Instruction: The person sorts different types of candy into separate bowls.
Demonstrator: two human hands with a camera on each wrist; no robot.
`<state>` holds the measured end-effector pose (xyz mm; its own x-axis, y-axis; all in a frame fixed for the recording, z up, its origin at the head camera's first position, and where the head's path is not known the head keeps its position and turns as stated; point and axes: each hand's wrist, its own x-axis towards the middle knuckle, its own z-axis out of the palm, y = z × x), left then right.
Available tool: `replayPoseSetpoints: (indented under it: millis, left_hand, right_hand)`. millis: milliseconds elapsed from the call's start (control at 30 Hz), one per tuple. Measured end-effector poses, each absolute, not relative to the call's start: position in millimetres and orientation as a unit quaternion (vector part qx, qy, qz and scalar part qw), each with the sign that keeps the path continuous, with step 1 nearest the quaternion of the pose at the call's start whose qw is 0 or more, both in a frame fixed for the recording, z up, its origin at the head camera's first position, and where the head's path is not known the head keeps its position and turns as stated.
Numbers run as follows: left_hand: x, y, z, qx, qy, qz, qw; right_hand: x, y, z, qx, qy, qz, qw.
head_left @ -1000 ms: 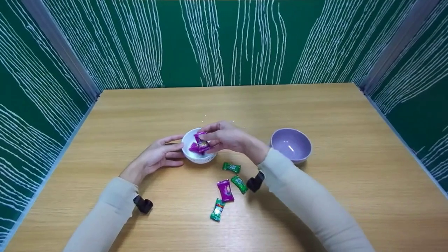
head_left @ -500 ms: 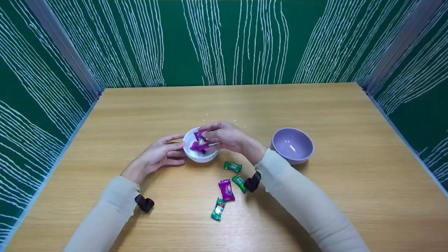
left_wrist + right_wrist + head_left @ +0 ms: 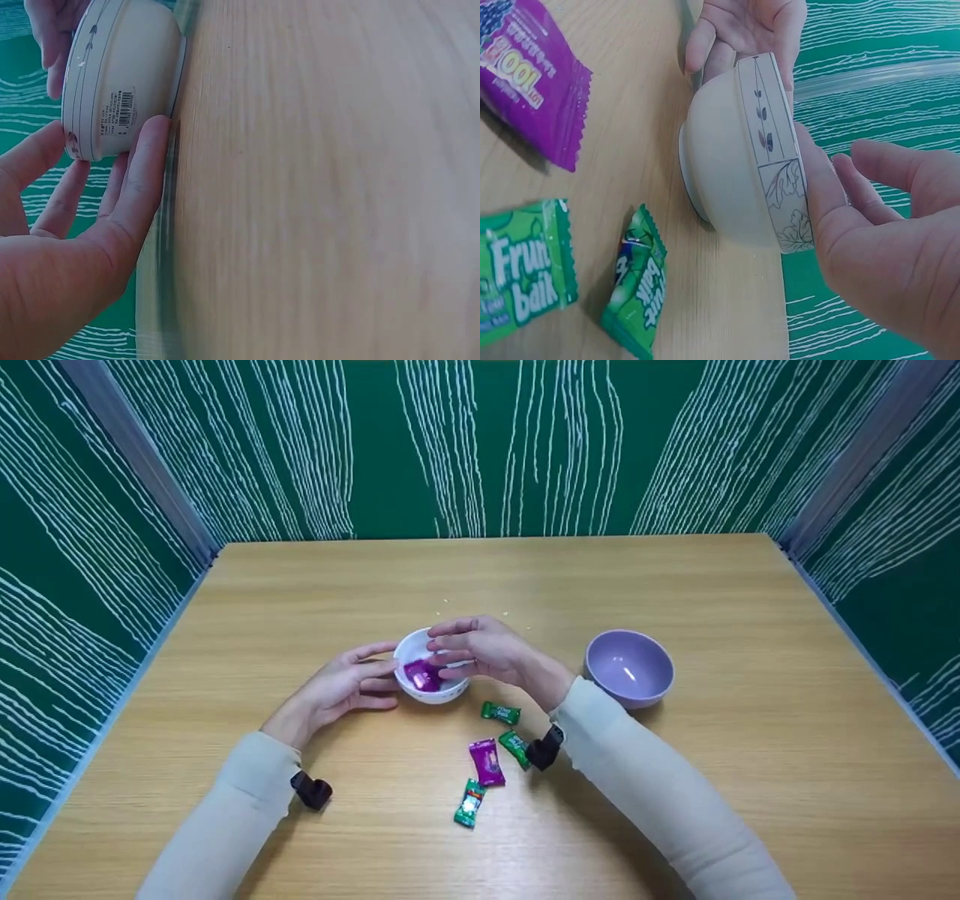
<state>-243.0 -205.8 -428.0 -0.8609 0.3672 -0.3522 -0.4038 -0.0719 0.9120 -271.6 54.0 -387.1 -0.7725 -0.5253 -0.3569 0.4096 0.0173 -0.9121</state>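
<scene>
A small white bowl (image 3: 436, 694) with a printed leaf band on its side stands on the table, and purple-wrapped candy (image 3: 422, 676) lies inside it. My left hand (image 3: 346, 686) rests its fairly straight fingertips against the bowl's left side; the left wrist view shows them touching the bowl (image 3: 139, 75) near a barcode label. Over the bowl's right rim is my right hand (image 3: 491, 651), fingers loosely spread and no candy seen between them. In the right wrist view, the thumb of that hand (image 3: 900, 240) lies by the bowl's rim. The fingers partly cover the bowl's inside.
Green-wrapped candies (image 3: 501, 712) and one purple-wrapped candy (image 3: 487, 763) lie on the wooden table in front of the bowl. A larger purple bowl (image 3: 628, 667) stands to the right, behind the right forearm. Small white bits (image 3: 505, 613) lie beyond the white bowl.
The purple candy that my right fingers held above the bowl has dropped into it, and those fingers have loosened. My left hand stays at the bowl's side. The head view has shifted slightly.
</scene>
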Motion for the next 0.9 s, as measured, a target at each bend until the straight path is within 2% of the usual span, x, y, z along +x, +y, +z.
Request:
replayPoseSetpoints:
  millis: [533, 900]
  left_hand:
    - [-245.3, -205.2, -426.4, -0.015, 0.628, 0.733, 0.260]
    - [-243.6, -206.1, -426.5, -0.023, 0.627, 0.734, 0.261]
  right_hand:
    - [-246.7, 93.4, -366.8, -0.113, 0.658, -0.648, 0.368]
    - [-219.3, 123.5, -387.5, -0.141, 0.705, -0.564, 0.405]
